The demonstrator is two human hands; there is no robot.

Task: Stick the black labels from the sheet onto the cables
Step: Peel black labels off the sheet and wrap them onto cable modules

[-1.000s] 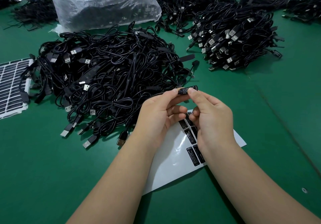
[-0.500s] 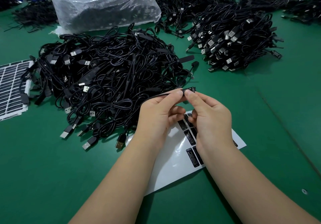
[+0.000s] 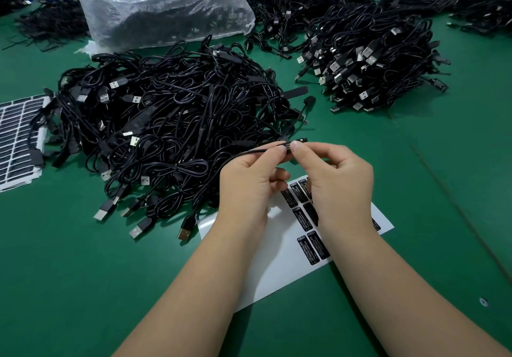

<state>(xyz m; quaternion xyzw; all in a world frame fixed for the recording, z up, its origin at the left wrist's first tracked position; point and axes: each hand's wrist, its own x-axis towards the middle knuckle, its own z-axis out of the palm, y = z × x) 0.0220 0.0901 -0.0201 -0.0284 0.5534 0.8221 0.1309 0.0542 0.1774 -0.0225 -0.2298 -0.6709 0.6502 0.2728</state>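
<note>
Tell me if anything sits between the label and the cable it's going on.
Nothing visible does. The left hand and right hand already pinch the black label against the cable, above the label sheet.

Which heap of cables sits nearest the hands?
The big loose heap left of centre, its edge reaching the left hand. The stacked heap lies farther back right.

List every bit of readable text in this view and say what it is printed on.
"LED CONTROLLER": black labels on the white sheet; smaller lines unreadable.
Label on the cable pinched by left hand and right hand: too small.
Paper in the plastic bag: blurred.
</note>
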